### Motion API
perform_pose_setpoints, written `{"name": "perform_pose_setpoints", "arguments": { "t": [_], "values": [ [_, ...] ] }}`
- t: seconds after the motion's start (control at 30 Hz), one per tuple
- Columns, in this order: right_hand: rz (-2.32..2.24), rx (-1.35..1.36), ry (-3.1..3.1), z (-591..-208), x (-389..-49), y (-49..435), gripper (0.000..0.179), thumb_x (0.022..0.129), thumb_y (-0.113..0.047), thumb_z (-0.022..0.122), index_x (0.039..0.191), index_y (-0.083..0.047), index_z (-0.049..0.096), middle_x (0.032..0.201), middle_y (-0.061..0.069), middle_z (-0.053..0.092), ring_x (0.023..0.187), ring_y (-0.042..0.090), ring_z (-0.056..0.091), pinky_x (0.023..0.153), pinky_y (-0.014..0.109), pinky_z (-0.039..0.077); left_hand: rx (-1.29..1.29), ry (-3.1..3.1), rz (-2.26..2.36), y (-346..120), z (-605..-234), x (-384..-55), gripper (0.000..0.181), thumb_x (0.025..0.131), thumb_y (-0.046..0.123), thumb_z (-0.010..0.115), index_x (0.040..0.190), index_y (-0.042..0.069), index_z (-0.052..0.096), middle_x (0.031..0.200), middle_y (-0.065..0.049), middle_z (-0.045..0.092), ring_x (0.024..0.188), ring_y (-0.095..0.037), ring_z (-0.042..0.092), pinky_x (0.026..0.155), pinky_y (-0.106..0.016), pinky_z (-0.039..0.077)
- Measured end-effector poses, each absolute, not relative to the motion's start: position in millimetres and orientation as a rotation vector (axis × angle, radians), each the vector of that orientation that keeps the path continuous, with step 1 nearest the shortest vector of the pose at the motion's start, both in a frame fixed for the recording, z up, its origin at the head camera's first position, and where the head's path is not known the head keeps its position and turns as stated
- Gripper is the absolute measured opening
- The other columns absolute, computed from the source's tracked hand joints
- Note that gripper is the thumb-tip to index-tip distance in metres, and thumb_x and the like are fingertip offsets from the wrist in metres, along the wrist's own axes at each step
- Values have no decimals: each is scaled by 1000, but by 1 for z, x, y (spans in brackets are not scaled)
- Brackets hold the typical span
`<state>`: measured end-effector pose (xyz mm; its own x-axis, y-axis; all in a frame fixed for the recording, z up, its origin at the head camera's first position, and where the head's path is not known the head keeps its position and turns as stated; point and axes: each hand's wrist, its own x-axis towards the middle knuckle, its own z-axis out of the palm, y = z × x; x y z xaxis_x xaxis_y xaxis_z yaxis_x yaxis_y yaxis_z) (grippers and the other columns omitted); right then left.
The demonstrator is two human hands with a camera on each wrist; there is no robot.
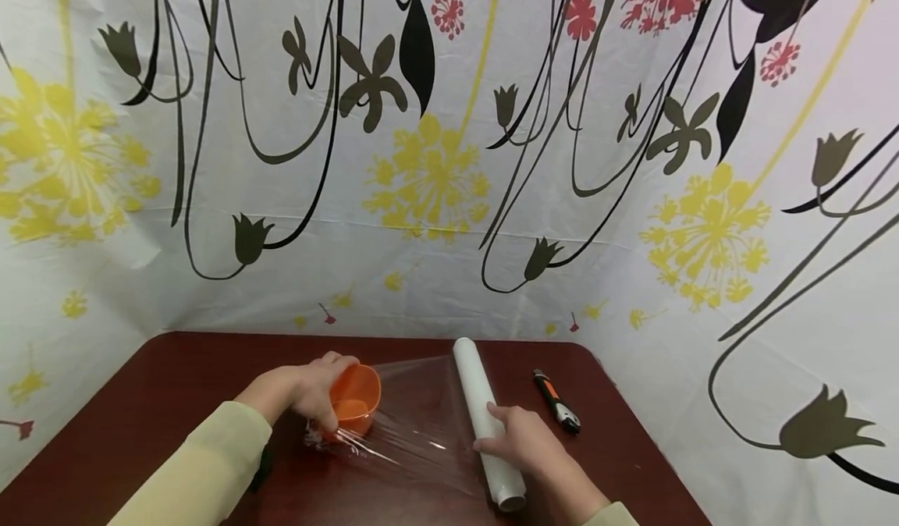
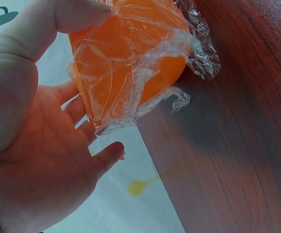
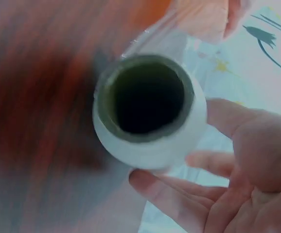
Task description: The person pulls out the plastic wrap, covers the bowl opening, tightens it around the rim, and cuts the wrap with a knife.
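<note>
The left hand (image 1: 316, 389) grips a rounded orange bowl (image 1: 364, 382); the right hand (image 1: 523, 438) holds a white tubular roll (image 1: 474, 378); wrinkled clear film (image 1: 420, 405) stretches between.

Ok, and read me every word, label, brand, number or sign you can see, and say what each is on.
There is no readable text in any view.
White roll: no lettering shows.
Orange bowl: no lettering shows on the visible parts.
Box cutter: too small to tell whether it bears any marking.
Patterned sheet: printed flowers and stems, no words visible.
</note>
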<state>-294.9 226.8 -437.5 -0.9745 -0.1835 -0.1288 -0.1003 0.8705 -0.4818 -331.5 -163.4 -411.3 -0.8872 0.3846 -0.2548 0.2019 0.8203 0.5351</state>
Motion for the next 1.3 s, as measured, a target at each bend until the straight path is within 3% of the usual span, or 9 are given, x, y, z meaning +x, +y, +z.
{"name": "perform_pose_setpoints", "arguments": {
  "t": [0.13,0.3,0.57,0.83,1.03,1.3],
  "values": [
    [-684,-214,2922,-442,-293,223,76,89,-31,89,155,-4,62,147,27,68,111,32,76,77,43,61,438,2652,717,-165,-412,-332,116,73,7,97,169,11,33,166,-18,36,134,-37,47,98,-55,54],
    [-701,-189,2906,-444,-295,229,76,91,-29,86,157,-3,59,144,26,70,98,22,75,76,41,60,436,2643,732,-167,-412,-331,116,73,6,97,169,10,32,166,-18,36,133,-37,47,99,-55,54],
    [-886,-98,2798,-444,-300,242,79,95,-30,86,162,-4,53,134,23,74,111,27,75,79,44,63,431,2637,731,-169,-407,-330,116,74,6,96,170,10,31,167,-18,34,131,-37,48,102,-55,54],
    [-944,-34,2764,-446,-298,241,71,96,-27,81,157,-6,52,130,17,71,105,28,71,82,50,60,462,2554,747,-172,-405,-329,119,78,6,93,174,9,23,177,-21,23,145,-40,43,113,-60,46],
    [-919,6,2741,-445,-298,240,84,97,-30,79,162,5,38,132,25,69,107,32,71,85,52,59,506,2502,798,-176,-400,-330,122,78,14,99,174,10,25,181,-24,17,163,-49,25,126,-72,32],
    [-899,3,2756,-444,-296,238,85,97,-35,80,162,5,40,129,22,71,108,30,72,87,52,59,553,2556,770,-169,-399,-328,115,83,45,93,173,8,31,181,-25,17,166,-51,18,124,-74,33]
  ]
}}
